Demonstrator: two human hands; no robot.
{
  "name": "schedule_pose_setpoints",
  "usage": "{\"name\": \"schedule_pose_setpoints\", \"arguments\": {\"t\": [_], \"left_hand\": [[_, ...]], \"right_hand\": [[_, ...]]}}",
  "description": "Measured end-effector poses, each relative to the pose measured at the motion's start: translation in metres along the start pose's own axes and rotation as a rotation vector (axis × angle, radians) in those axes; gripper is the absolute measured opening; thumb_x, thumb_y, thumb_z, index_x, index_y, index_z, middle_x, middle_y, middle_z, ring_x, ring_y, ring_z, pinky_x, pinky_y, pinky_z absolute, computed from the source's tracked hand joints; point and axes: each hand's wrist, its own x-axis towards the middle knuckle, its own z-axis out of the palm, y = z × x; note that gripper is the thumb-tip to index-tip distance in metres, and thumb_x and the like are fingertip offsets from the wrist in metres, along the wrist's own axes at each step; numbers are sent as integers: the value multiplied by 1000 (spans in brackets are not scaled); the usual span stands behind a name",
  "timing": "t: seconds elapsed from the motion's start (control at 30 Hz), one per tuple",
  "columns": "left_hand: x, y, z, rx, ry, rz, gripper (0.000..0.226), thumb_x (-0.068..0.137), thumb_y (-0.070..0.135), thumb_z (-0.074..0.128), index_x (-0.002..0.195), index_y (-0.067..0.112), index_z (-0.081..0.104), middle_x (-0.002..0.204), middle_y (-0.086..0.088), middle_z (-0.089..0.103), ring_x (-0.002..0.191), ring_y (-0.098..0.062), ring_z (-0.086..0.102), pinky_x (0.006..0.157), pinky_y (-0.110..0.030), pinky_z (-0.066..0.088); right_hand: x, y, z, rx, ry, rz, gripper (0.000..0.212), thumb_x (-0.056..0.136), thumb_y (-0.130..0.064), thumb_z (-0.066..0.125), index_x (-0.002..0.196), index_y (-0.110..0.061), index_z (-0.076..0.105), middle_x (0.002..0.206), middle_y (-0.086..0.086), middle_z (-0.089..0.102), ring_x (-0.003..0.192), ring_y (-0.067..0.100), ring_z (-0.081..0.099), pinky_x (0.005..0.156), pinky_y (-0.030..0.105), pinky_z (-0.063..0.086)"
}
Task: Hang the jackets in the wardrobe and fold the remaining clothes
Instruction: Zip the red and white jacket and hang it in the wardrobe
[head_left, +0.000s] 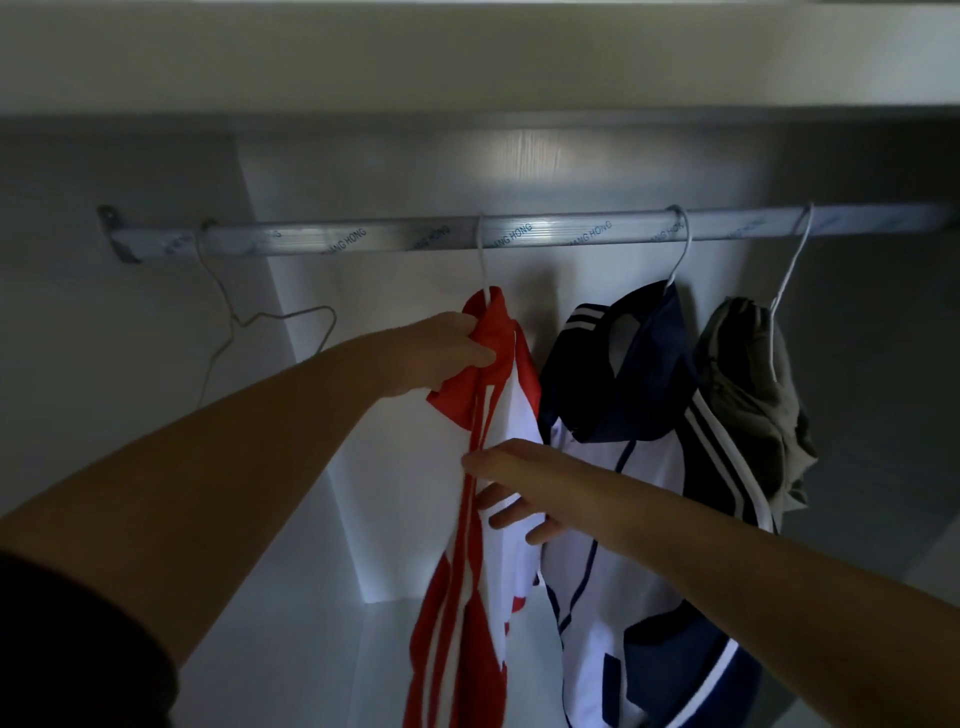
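A red and white jacket (498, 561) hangs on a white wire hanger from the metal rail (395, 236) in the wardrobe. My left hand (447, 348) pinches its red collar near the hanger's neck. My right hand (511, 486) reaches in lower down, fingers spread and relaxed against the jacket's white front. To the right hangs a navy and white jacket (639, 415), and beyond it an olive green garment (753, 395), each on its own wire hanger.
An empty wire hanger (244, 317) hangs at the rail's left end. The wardrobe's white back panel (395, 519) and a vertical side panel (130, 338) close in the space. A shelf board (467, 62) runs above the rail.
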Motion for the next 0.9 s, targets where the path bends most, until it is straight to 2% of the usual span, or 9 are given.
{"name": "schedule_pose_setpoints", "arguments": {"t": [0.07,0.17,0.3,0.4,0.57,0.67,0.73,0.8,0.9], "left_hand": [[2,0,2,11,-64,-6,38,93,9,56,130,5,47,123,-16,58,113,-33,57,100,-46,47],[7,3,5,251,62,83,20,92,11,58,110,4,56,104,-11,61,101,-26,59,85,-34,52],[16,7,8,98,410,277,9,89,11,60,80,15,61,77,2,59,73,-13,57,67,-24,45],[23,-4,19,-43,355,263,13,90,13,58,78,16,63,72,4,61,67,-10,57,67,-23,45],[45,-56,16,60,799,110,16,87,23,63,95,14,53,86,4,53,74,-12,50,53,-12,31],[57,-67,22,-99,640,-55,59,78,37,73,122,9,43,105,-2,49,82,-13,51,60,-18,37],[66,-69,33,6,515,-79,60,80,38,71,126,10,45,105,-3,54,90,-18,56,71,-24,42],[72,-68,39,203,544,-58,36,90,37,58,113,10,59,102,-7,64,96,-26,62,75,-28,44],[76,-55,33,123,808,64,27,95,24,45,83,7,62,80,-8,61,77,-24,58,64,-26,37]], "right_hand": [[-4,3,2,-172,126,-40,52,83,-53,59,124,-25,44,96,-6,58,87,10,60,72,26,48],[-5,13,3,-498,359,-154,13,92,-32,46,96,-20,48,79,-2,54,71,14,54,65,29,48],[-10,24,-20,-555,555,-174,33,100,-23,30,68,-28,29,70,-4,42,71,18,45,66,27,36],[-18,44,-32,-358,660,-223,31,101,-19,34,73,-19,46,68,0,50,66,16,51,66,32,44],[-27,59,-56,-363,651,-269,29,101,-21,38,108,-3,59,95,12,68,89,24,65,86,40,50],[-31,60,-73,-455,631,-276,28,101,-23,38,113,-11,60,98,5,69,91,19,65,89,36,49],[-32,64,-80,-522,645,-286,26,100,-24,40,114,-16,60,96,0,68,91,17,64,89,35,48],[-30,67,-85,-556,643,-273,27,100,-27,39,116,-17,58,102,2,68,98,21,64,92,37,47],[-24,69,-87,-587,635,-249,30,101,-28,38,119,-14,57,109,8,67,104,28,62,93,42,46]]}}
